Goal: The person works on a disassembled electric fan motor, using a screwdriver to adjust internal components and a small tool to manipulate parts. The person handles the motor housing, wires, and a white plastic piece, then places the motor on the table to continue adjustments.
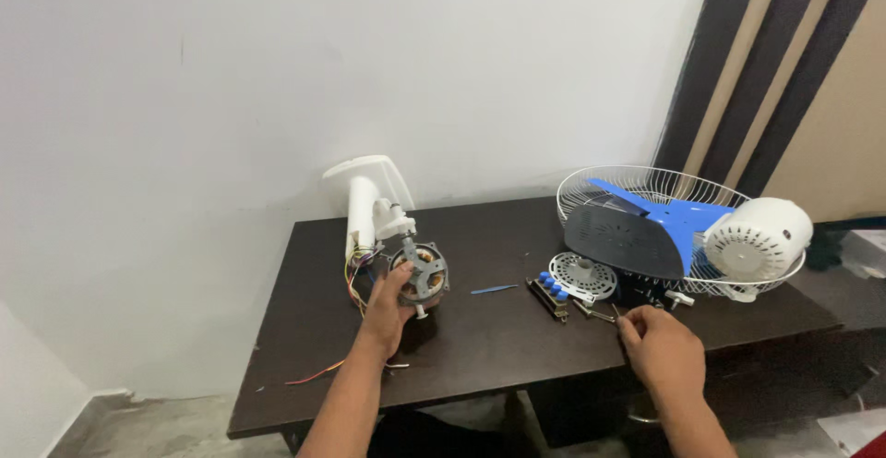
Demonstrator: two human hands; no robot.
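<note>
head view: left hand (pixel 386 310) grips fan motor (pixel 423 273), shaft pointing down twd desk (pixel 480 347).

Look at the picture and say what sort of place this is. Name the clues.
Probably a plain room used as a makeshift repair spot: a dark wooden desk against a bare white wall, strewn with a dismantled fan's wire guard, blue blade and motor.

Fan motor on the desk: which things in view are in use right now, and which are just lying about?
In hand:
- fan motor, held by left hand
- small metal tool, at right hand fingers

Lying about:
- wire guard
- blue blade
- white motor cover
- switch block
- round white grille
- blue stick
</note>
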